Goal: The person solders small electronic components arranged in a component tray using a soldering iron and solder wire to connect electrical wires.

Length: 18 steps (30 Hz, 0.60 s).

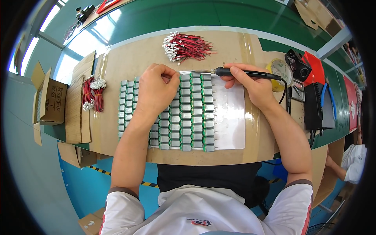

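Right hand [256, 88] pinches iron [223, 71]; probably light, stiff, hot-tipped, so hold by handle [259, 74] | left hand [158, 88]: fingertips together, contents unclear | motors [186, 115] beneath it

- Soldering iron [222, 71]: black handle, bare metal shaft; it lies almost level, its tip pointing left across the far ends of the motor columns, a black cord curving down from its rear end.
- Motors [185, 115]: many small silver-grey blocks with green ends, set close together in side-by-side columns, nearer the person than the iron.
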Motion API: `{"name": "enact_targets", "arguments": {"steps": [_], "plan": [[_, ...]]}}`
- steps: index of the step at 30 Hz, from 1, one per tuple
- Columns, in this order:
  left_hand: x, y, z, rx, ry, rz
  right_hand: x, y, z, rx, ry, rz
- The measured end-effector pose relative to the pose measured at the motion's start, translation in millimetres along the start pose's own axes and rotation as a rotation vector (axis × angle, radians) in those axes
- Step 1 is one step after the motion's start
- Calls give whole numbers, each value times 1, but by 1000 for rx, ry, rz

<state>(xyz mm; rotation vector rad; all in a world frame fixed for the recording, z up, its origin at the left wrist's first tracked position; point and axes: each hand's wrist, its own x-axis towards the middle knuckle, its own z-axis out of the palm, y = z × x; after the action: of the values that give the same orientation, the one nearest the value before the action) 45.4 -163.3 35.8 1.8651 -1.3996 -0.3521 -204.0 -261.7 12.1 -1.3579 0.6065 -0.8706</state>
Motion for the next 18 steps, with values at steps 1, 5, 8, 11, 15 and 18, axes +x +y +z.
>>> {"name": "enact_targets", "arguments": {"steps": [1,5,8,11,15,18], "plan": [[0,-1,0,0,-1,1,0,-1,0,9,2,-16],[-1,-4,1,-50,23,-6,-1,0,0,34,15,-24],[-1,-4,1,-55,21,-9,-2,0,-1,37,13,-29],[0,-1,1,-55,11,-25,-1,2,-2,34,14,-29],[0,0,0,-23,17,-14,-1,0,1,23,3,-24],[0,-2,3,-23,15,9,-2,2,0,2,11,-10]]}}
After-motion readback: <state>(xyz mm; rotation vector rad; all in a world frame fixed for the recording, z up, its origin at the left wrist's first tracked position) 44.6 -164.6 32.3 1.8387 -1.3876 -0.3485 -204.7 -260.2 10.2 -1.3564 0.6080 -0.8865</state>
